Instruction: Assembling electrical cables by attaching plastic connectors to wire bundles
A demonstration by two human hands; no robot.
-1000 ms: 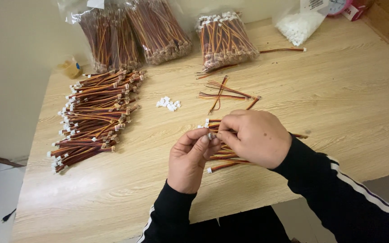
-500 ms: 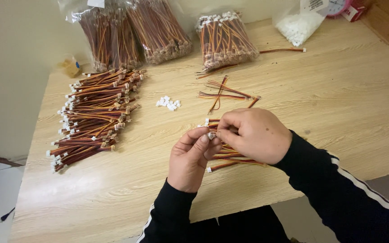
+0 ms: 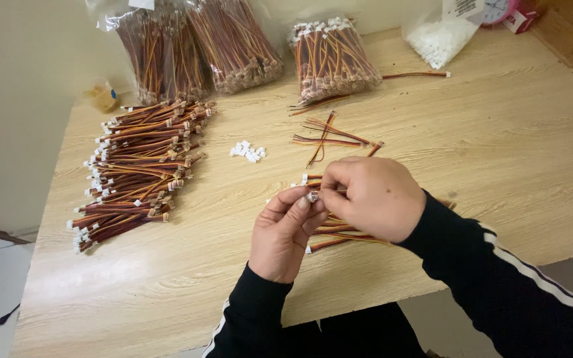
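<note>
My left hand [image 3: 283, 232] and my right hand [image 3: 373, 195] meet above the wooden table [image 3: 472, 152], fingertips pinched together on a small white connector [image 3: 312, 196] at the end of a brown, red and yellow wire. More of these short wires [image 3: 339, 232] lie under my hands, partly hidden. A small heap of loose white connectors [image 3: 247, 151] lies on the table just beyond my left hand.
A big pile of wires with connectors [image 3: 134, 169] lies at the left. Clear bags of wire bundles [image 3: 193, 50] [image 3: 333, 58] stand at the back, with a bag of white connectors [image 3: 440, 36] at the back right. A few loose wires [image 3: 333, 136] lie mid-table.
My hands have stayed in place; only the fingertips have shifted slightly on the connector and wire end.
</note>
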